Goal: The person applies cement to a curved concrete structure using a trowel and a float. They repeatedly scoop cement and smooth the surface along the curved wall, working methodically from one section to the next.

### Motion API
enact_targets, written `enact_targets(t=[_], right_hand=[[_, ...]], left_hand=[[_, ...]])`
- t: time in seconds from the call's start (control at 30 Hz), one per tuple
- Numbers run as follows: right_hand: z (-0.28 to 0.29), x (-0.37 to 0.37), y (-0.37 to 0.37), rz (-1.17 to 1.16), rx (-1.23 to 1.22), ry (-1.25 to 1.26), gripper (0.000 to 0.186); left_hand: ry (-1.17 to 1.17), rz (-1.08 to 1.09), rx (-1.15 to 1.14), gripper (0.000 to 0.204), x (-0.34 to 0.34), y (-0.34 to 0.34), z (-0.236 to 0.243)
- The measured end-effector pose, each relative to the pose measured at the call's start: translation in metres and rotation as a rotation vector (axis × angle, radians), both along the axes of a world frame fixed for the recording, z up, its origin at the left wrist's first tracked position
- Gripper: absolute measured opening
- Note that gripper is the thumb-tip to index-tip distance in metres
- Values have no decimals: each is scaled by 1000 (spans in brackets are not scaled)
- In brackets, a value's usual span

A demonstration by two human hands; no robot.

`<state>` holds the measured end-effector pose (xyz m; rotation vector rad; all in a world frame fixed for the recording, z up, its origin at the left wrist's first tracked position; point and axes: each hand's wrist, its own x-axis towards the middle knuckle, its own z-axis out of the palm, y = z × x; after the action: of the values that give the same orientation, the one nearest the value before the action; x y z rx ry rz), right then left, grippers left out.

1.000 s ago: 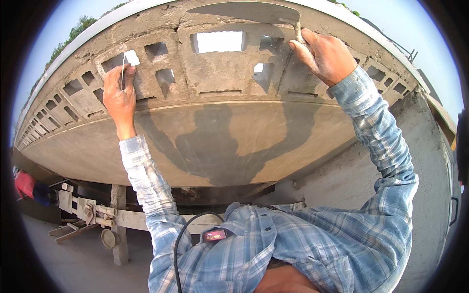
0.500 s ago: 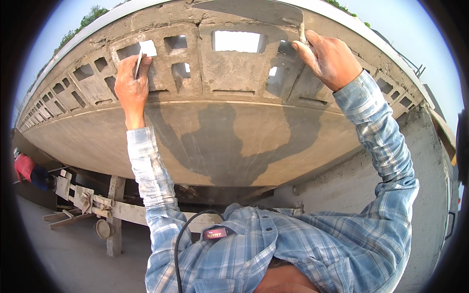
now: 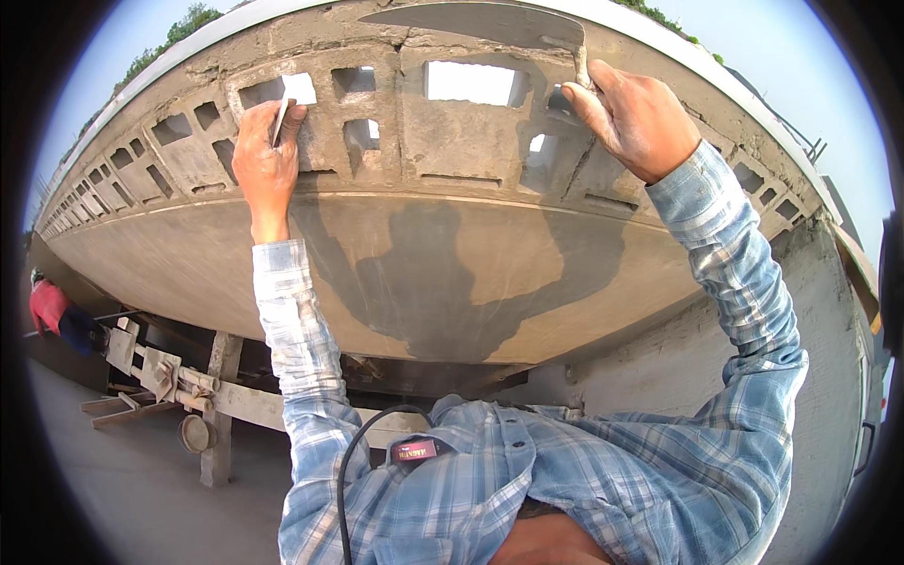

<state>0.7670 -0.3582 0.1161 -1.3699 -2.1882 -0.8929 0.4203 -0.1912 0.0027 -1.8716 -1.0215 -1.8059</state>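
The right hand (image 3: pixel 645 122) is gripping the handle of a long, curved, gray metal trowel (image 3: pixel 508 24). Its blade is pointing up and left from that hand, its long side running sideways in front of the tan concrete wall with square holes (image 3: pixel 452 139). The left hand (image 3: pixel 266 160) is pinching a thin, flat, pale piece (image 3: pixel 280 122) beside a hole, staying farther from the blade than the right hand

Trowel (image 3: pixel 490 24) grey, small plate (image 3: pixel 299 88) white. Blocks (image 3: pixel 454 141) grey-brown. Shirt (image 3: pixel 621 461) blue-white plaid, cable (image 3: pixel 345 471) black, co-worker's top (image 3: pixel 49 305) pinkish red.
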Motion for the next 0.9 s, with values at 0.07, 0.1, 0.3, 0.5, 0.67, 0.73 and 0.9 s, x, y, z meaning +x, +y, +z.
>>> enact_targets(t=[0.07, 0.1, 0.3, 0.5, 0.67, 0.73, 0.9], right_hand=[[2, -3, 3, 128, 73, 73, 36], [0, -3, 3, 134, 78, 80, 36], [4, -14, -6, 226, 73, 168, 33], [1, -9, 6, 94, 91, 38, 36], [-7, -3, 16, -89, 15, -27, 28], [-3, -18, 7, 31, 48, 10, 30], [-5, -16, 14, 46, 56, -12, 30]], left_hand=[[-10, 8, 5, 28, -1, 0, 1], [-10, 8, -1, 28, 1, 1, 2], [-10, 16, -12, 28, 0, 1, 0], [-24, 6, -29, 28, 1, 0, 4], [-15, -16, -5, 28, 5, -1, 1], [-13, 4, 4, 29, -2, 1, -2], [-30, 2, -2, 31, 2, 0, 0]])
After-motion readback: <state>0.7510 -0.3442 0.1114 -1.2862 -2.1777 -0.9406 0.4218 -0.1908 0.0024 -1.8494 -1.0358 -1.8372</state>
